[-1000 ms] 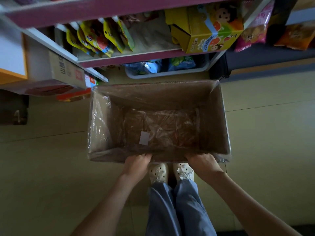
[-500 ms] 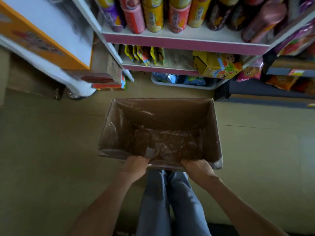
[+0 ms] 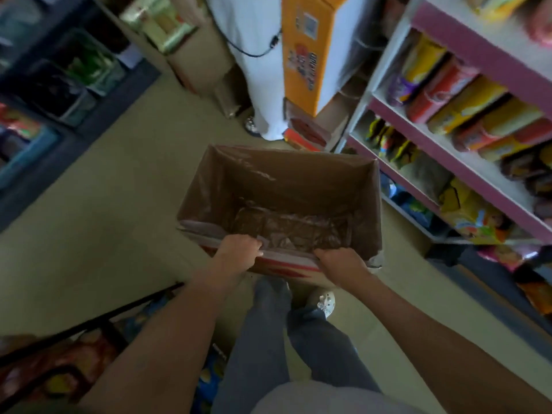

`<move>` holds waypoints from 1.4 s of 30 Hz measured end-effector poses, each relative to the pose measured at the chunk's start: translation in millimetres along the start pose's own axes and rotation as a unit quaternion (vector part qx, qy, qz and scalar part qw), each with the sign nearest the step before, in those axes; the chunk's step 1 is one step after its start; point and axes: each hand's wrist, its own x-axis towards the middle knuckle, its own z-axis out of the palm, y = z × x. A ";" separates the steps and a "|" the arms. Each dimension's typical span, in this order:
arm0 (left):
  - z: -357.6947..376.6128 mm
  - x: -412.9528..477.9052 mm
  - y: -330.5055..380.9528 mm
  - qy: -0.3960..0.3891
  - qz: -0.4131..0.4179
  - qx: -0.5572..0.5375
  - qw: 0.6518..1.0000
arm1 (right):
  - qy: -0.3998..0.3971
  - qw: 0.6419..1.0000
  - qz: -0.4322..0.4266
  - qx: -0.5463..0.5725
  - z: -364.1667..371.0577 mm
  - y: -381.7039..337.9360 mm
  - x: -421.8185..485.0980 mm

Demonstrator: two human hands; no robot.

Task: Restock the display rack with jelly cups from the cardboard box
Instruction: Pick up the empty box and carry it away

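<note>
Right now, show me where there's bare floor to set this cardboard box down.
Widest bare beige floor lies left of the brown cardboard box, bordered by the dark shelving. A narrower strip runs between box and pink-edged rack. Ahead, cartons crowd the foot of the orange-and-white cabinet.

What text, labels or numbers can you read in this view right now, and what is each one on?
Nothing reads clearly; the frame is motion-blurred.
Orange panel: dark printed characters and a sticker, too blurred to read.
Cardboard box: red print on its near outer face, unreadable.
Snack packs on the pink rack: colourful labels, too blurred.
Yellow carton: cartoon print, text illegible.
</note>
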 end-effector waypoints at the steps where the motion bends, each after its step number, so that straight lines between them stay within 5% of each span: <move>1: -0.7 -8.5 -15.1 0.000 -0.022 -0.018 1.000 | 0.003 1.000 -0.020 -0.013 -14.4 -10.0 11.0; 16: 33.1 -106.7 -207.2 0.045 -0.302 -0.253 0.918 | 0.009 0.940 -0.254 -0.230 -157.8 -193.0 202.5; 26: 9.1 -128.3 -251.7 0.057 -0.446 -0.280 0.848 | -0.035 0.892 -0.363 -0.266 -211.8 -261.7 264.5; 32: 10.6 -133.1 -239.3 0.139 -0.460 -0.312 0.820 | -0.069 0.877 -0.388 -0.276 -218.4 -287.3 275.7; 37: 24.7 -143.9 -242.9 0.208 -0.530 -0.337 0.750 | -0.075 0.871 -0.417 -0.249 -217.4 -332.0 289.0; 42: 37.6 -156.9 -264.8 0.171 -0.575 -0.378 0.705 | -0.090 0.867 -0.417 -0.256 -211.0 -393.2 299.1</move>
